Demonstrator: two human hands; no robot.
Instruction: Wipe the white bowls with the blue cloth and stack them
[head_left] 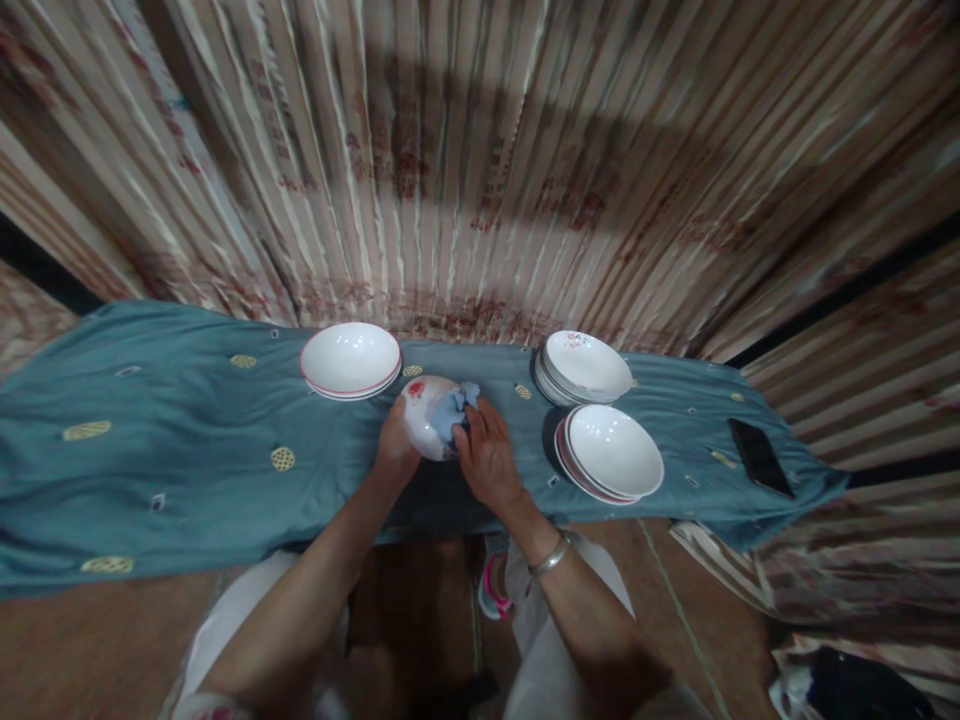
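Note:
A white bowl [421, 418] with a red flower print is held up over the near middle of the cloth, tilted with its outer side showing. My left hand [396, 440] grips its left edge. My right hand [487, 455] presses a light blue cloth [450, 408] against the bowl's right part, fingers bent over it. On the left stands a short stack of white bowls [351, 360] with red rims. Two more stacks stand on the right: flower-printed bowls [587, 368] behind, and plain white bowls [616, 452] nearer me.
A teal patterned cloth [202, 420] covers the long narrow table. A black phone [760, 457] lies at its right end. Pleated curtains [465, 150] hang right behind the table. Below the front edge are my legs and a pink-strapped sandal [495, 585].

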